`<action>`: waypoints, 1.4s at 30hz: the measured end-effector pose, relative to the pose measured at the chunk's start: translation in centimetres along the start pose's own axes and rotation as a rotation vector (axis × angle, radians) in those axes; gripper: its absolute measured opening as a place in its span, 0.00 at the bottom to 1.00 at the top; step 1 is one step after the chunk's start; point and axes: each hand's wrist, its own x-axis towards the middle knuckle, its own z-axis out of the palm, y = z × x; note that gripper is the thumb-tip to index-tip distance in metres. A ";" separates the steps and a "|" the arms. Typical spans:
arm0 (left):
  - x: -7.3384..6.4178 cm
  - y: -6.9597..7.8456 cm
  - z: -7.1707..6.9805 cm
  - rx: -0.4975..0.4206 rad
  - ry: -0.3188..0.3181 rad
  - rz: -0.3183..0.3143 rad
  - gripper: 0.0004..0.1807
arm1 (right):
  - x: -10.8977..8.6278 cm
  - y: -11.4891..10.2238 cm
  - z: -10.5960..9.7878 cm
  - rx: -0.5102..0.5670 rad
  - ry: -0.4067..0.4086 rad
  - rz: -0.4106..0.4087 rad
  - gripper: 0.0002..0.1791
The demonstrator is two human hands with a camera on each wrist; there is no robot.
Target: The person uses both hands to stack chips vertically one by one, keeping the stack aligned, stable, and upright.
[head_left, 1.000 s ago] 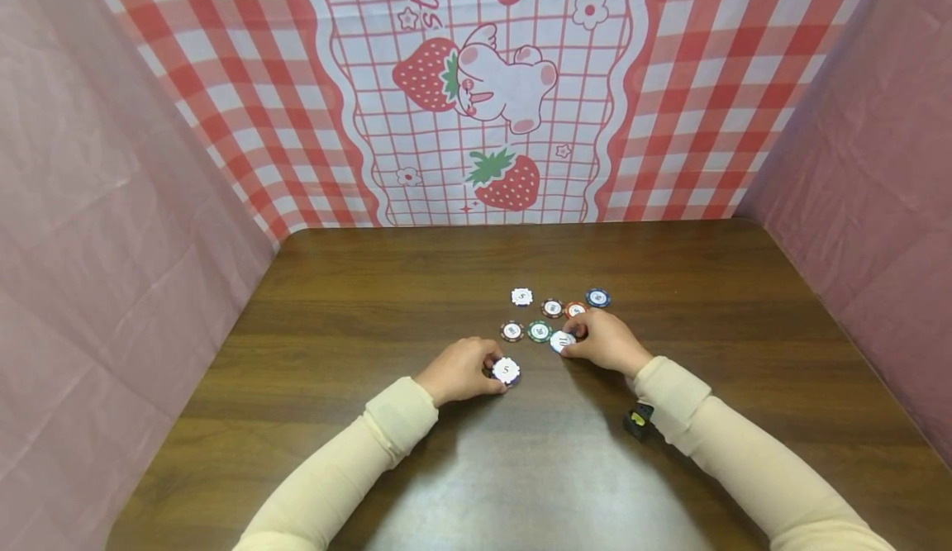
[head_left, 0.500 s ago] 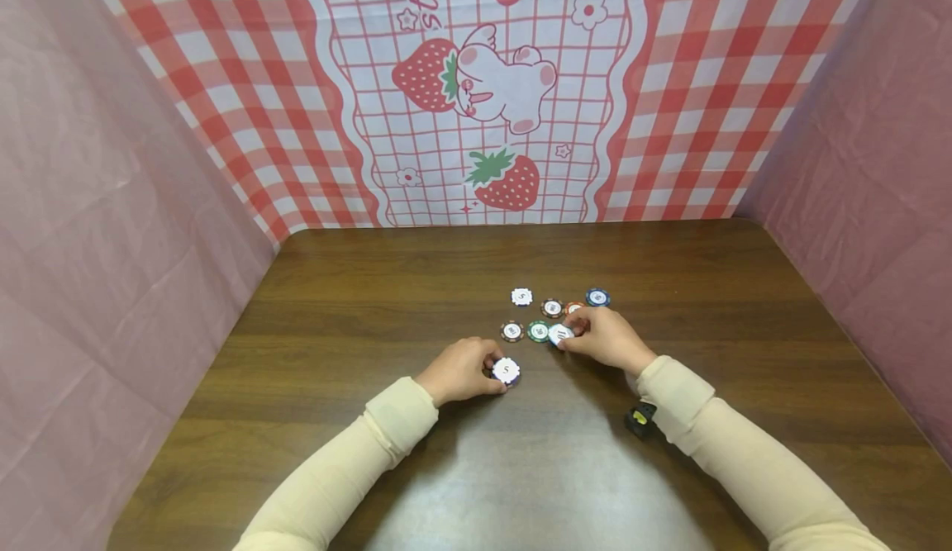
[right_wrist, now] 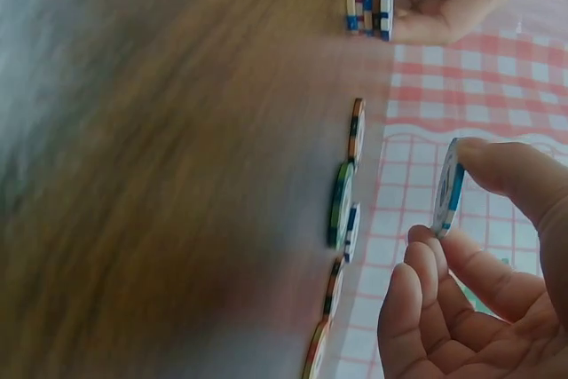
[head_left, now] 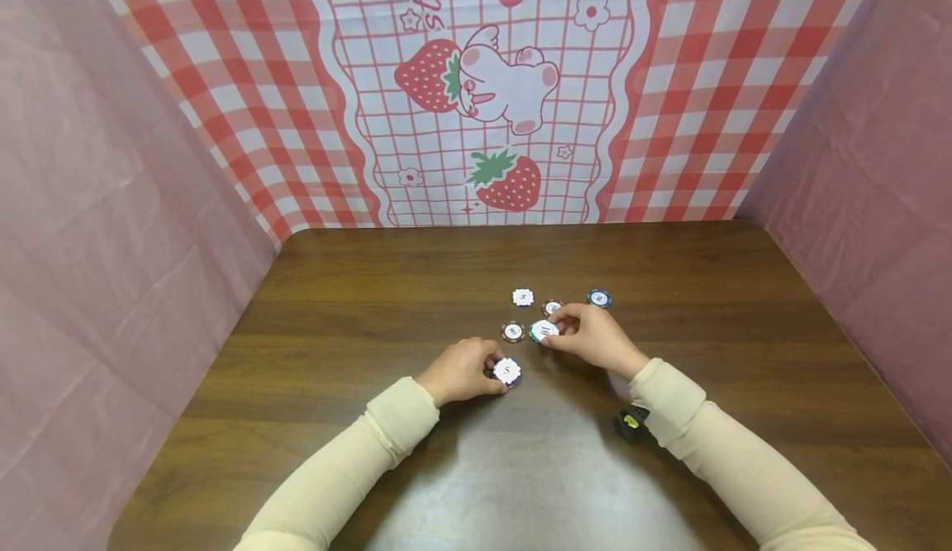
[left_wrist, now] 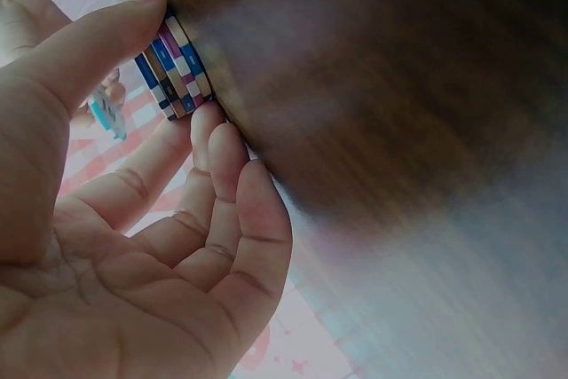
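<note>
My left hand point(head_left: 461, 371) grips a short stack of poker chips point(head_left: 506, 371) between thumb and fingers; its top chip is white with a 5. The stack's striped blue, purple and tan edges point(left_wrist: 176, 68) show in the left wrist view. My right hand point(head_left: 597, 340) pinches a white and light-blue 10 chip point(head_left: 545, 331) at its edge. In the right wrist view this 10 chip point(right_wrist: 449, 188) is held off the table. Below it lies a green chip point(right_wrist: 340, 206), mostly covered in the head view.
Around my right hand lie a brown chip point(head_left: 513, 331), a white 5 chip point(head_left: 523, 296), a dark-edged chip point(head_left: 552, 307) and a blue chip point(head_left: 598, 297). An orange chip point(right_wrist: 314, 351) shows in the right wrist view. The wooden table point(head_left: 372, 287) meets a checked cloth point(head_left: 253, 121) behind.
My right hand has moved left with the 10 chip, which now overlaps the green chip in the head view. The orange chip is now hidden there. My left hand has stayed still.
</note>
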 end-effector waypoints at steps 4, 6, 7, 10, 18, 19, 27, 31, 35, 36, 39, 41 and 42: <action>0.0 0.0 0.0 -0.006 0.001 0.000 0.18 | 0.1 -0.5 0.4 0.025 -0.001 -0.037 0.16; 0.0 0.0 0.0 -0.009 0.004 0.004 0.17 | 0.1 -0.8 0.6 0.024 0.001 -0.061 0.15; 0.0 0.0 0.0 -0.011 0.007 0.008 0.17 | 0.2 -0.9 0.7 0.021 0.000 -0.075 0.15; -0.1 0.0 0.0 -0.004 0.024 0.036 0.17 | 0.2 -1.3 1.1 0.028 -0.009 -0.111 0.14; 0.0 0.1 -0.1 0.016 0.012 0.022 0.17 | -0.2 -2.0 2.6 0.085 -0.097 -0.128 0.15; 0.0 0.1 -0.1 0.020 0.010 0.018 0.17 | -0.2 -2.0 2.7 0.086 -0.107 -0.134 0.15; 0.0 0.1 0.0 0.030 0.011 0.004 0.16 | -0.3 -2.2 3.3 0.054 -0.175 -0.179 0.15; 0.0 0.2 0.0 0.029 0.011 0.009 0.16 | -0.2 -2.3 3.6 0.045 -0.205 -0.191 0.14; 0.0 0.1 0.0 0.028 0.016 0.018 0.16 | -0.1 -2.2 3.9 0.038 -0.238 -0.198 0.12; 0.0 0.1 0.0 0.027 0.018 0.021 0.15 | -0.1 -2.3 3.9 0.038 -0.246 -0.197 0.12; 0.0 0.0 0.0 0.024 0.023 0.028 0.15 | -0.1 -2.2 4.1 0.036 -0.262 -0.203 0.11; 0.0 0.0 0.0 0.022 0.025 0.033 0.15 | -0.1 -2.3 4.2 0.038 -0.267 -0.206 0.11; 0.0 0.0 0.0 0.022 0.026 0.033 0.15 | -0.1 -2.3 4.2 0.037 -0.268 -0.209 0.11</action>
